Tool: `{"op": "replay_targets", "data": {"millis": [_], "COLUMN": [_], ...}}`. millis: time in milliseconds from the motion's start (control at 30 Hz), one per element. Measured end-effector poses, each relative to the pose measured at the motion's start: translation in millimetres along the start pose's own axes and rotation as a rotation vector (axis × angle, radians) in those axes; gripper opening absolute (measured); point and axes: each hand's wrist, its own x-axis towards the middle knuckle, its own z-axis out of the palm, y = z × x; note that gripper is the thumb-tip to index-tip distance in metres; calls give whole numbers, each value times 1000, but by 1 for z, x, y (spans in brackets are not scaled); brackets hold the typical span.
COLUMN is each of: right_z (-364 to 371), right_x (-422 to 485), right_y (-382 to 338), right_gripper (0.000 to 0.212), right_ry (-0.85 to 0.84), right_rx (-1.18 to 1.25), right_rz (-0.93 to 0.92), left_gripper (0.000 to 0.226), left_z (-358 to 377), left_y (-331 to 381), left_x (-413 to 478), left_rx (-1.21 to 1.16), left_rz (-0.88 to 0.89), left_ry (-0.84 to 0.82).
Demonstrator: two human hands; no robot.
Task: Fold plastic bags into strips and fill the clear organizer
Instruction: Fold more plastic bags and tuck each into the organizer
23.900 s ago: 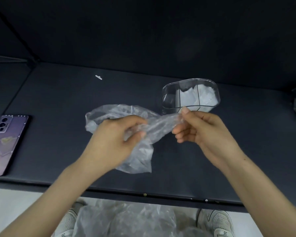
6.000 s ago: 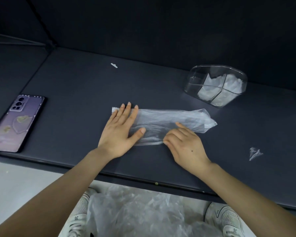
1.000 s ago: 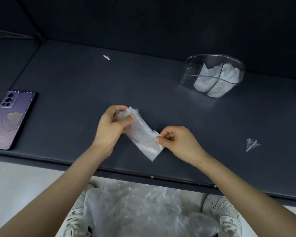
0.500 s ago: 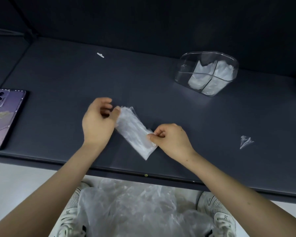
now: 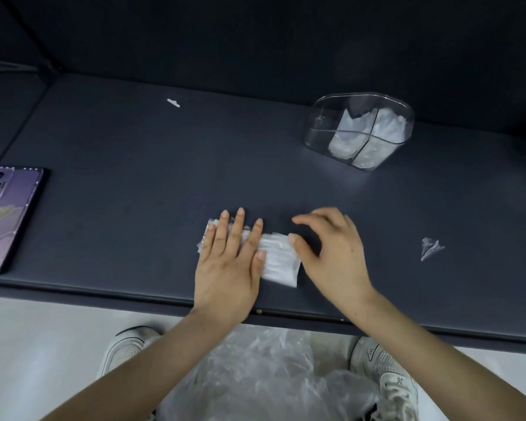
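Note:
A folded clear plastic bag (image 5: 278, 259) lies flat as a short strip on the dark table, near its front edge. My left hand (image 5: 230, 262) presses flat on the strip's left half with straight fingers. My right hand (image 5: 331, 250) hovers at the strip's right end, fingers loosely spread, thumb tip at the strip's upper right corner. The clear organizer (image 5: 360, 129) stands at the back right; three of its compartments hold white folded bags and the left one looks empty.
A purple phone (image 5: 5, 214) lies at the table's left edge. A small scrap of clear plastic (image 5: 430, 247) sits to the right, a white speck (image 5: 173, 102) at the back. A pile of loose plastic bags (image 5: 264, 375) lies on the floor between my shoes.
The folded strip, held tilted between both hands half a second ago, now lies flat on the table. My left hand has opened and presses it down; my right hand has let go.

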Motion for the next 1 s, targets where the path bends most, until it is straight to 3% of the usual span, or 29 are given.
{"op": "replay_targets", "data": {"millis": [67, 133, 233, 400, 633, 733, 900, 1000], "right_z": [14, 31, 43, 44, 25, 17, 7, 13], "right_x": [-11, -20, -25, -25, -35, -42, -36, -29], "right_y": [-3, -2, 6, 6, 35, 46, 21, 5], "right_gripper": [36, 44, 49, 50, 52, 52, 44, 39], "right_ry": [41, -79, -172, -233, -274, -210, 182, 108], "right_rx": [-144, -226, -313, -353, -433, -430, -179, -158], "right_rz": [-172, -244, -264, -244, -230, -239, -11, 148], "left_gripper": [51, 51, 50, 51, 52, 53, 55, 53], "left_z": [1, 2, 1, -13, -14, -13, -12, -11], "left_y": [2, 4, -4, -48, -51, -51, -52, -52], "left_x": [1, 1, 2, 8, 5, 5, 5, 5], "left_rx": [13, 26, 13, 50, 116, 133, 139, 126], "left_rz": [-17, -22, 21, 285, 255, 251, 248, 260], "left_ry": [5, 1, -2, -65, -96, -98, -109, -112]}}
